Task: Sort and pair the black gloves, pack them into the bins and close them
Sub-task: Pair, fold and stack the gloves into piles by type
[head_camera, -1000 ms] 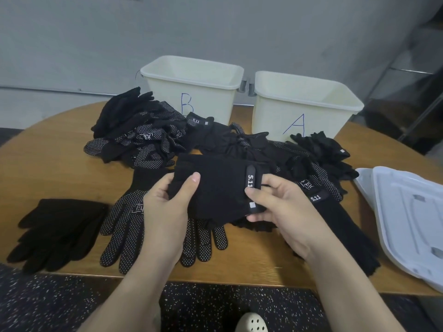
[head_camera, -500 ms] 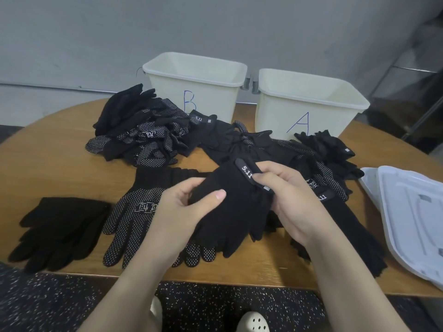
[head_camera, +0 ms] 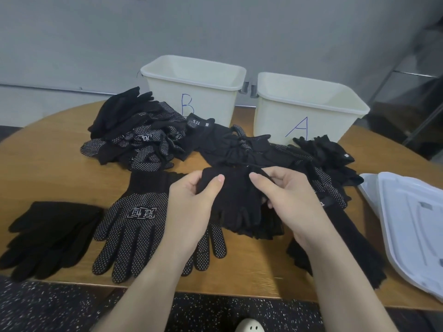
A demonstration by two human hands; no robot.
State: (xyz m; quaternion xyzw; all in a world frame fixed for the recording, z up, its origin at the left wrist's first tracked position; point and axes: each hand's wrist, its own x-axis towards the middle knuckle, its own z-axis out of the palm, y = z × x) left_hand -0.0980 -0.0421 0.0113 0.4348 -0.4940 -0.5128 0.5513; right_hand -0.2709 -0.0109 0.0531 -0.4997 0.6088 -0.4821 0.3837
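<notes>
1. My left hand [head_camera: 189, 207] and right hand [head_camera: 287, 200] both pinch the cuff end of a plain black glove pair [head_camera: 239, 200], thumbs on top, fingers curled beneath; the pair hangs over the tabletop [head_camera: 48, 164] in front of me, its fingers pointing toward me.
2. To do this well, I judge I should line the two cuffs up edge to edge, smooth the fingers flat against each other, and keep both pinches firm so the soft knit does not slide apart before it goes to a bin.
3. Just under my left hand lies a dotted glove pair [head_camera: 134, 226]; a plain pair [head_camera: 48, 231] rests at the left edge.
4. Behind them the unsorted heap [head_camera: 148, 140] spreads across the tabletop, touching bin B [head_camera: 191, 92] and bin A [head_camera: 309, 109], both open; I cannot see their insides.
5. Two white lids [head_camera: 407, 224] lie stacked at the right.
6. The tabletop is rounded brown wood, the wall grey, the floor dark and speckled.
</notes>
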